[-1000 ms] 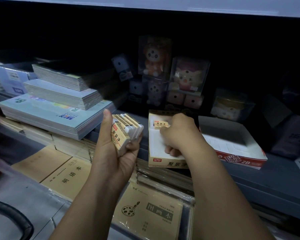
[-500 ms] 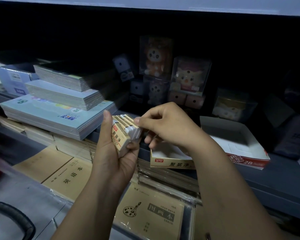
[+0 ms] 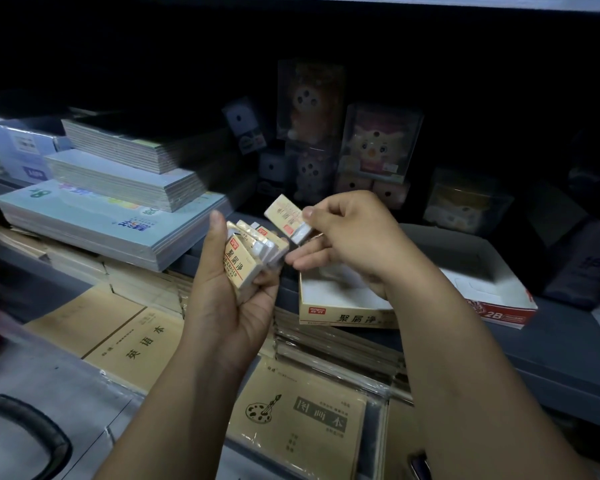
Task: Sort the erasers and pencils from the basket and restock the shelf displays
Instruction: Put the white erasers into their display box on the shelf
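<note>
Dimly, right hand (image 3: 354, 244) pinching eraser (image 3: 286, 216), box (image 3: 343, 318) seemingly half hidden.

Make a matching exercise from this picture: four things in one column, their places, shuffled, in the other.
1 single eraser
2 bundle of erasers
3 cream display box
4 red 2B box

a gripped in the left hand
b right of the cream display box
c pinched by the right hand
d on the shelf, beneath the right hand

Pairs: 1c, 2a, 3d, 4b
</note>
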`<state>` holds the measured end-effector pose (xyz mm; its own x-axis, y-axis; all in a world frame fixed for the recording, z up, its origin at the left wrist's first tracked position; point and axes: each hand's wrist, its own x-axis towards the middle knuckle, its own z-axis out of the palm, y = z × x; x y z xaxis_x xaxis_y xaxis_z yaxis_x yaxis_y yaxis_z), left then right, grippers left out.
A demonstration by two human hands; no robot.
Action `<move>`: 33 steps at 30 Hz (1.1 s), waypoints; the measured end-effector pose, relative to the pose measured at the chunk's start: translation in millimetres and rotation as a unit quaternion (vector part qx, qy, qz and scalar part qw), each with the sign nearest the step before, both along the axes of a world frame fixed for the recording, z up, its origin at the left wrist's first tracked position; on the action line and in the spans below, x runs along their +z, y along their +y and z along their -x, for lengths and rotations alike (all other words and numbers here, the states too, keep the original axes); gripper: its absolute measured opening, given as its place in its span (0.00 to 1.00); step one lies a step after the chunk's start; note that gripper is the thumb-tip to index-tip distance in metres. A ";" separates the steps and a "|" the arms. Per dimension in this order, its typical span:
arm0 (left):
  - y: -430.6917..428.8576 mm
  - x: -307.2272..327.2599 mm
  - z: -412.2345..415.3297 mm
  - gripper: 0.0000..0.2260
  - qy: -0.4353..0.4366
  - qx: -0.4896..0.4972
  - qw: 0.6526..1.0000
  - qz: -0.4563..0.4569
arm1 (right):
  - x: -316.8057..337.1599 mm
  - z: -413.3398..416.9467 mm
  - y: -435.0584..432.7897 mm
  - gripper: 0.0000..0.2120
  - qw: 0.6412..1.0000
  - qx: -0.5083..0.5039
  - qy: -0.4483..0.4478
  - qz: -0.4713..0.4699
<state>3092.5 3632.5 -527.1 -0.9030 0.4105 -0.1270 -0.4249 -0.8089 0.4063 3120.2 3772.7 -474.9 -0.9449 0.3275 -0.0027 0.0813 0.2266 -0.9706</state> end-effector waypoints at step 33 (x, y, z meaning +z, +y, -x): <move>0.3 1.8 -0.7 0.14 -0.038 0.010 0.999 0.006 | 3.7 -12.5 31.1 0.05 0.969 -0.213 0.025 0.125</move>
